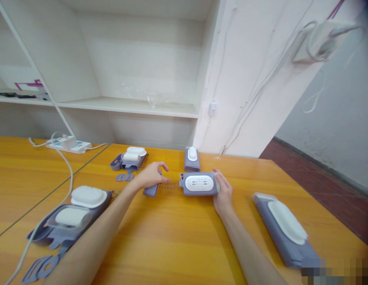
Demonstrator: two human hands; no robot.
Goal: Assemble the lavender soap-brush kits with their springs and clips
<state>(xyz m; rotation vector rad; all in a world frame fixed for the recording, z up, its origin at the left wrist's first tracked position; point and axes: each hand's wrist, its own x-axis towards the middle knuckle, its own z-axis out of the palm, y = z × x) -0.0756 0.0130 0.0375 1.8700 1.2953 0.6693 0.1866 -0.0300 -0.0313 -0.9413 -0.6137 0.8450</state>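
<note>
My right hand (223, 192) grips the right end of a grey-purple plastic case (198, 190) with a white oval, slotted part (199, 183) facing up. My left hand (152, 174) is curled around a small grey-purple end piece (151, 191), its index finger and thumb reaching past it to the right. A thin coil spring (171, 185) spans the gap between the end piece and the case's left end. Some of the left-hand fingers are hidden behind the hand. Just behind the case, a similar case (192, 163) stands on the table.
Another case (286, 229) lies at the right. Disassembled case parts (132, 158) sit at the back left, with more parts (73, 217) at the front left beside my forearm. A white cable (71, 174) runs from a power strip (69, 145). Shelves (136, 105) rise behind the table.
</note>
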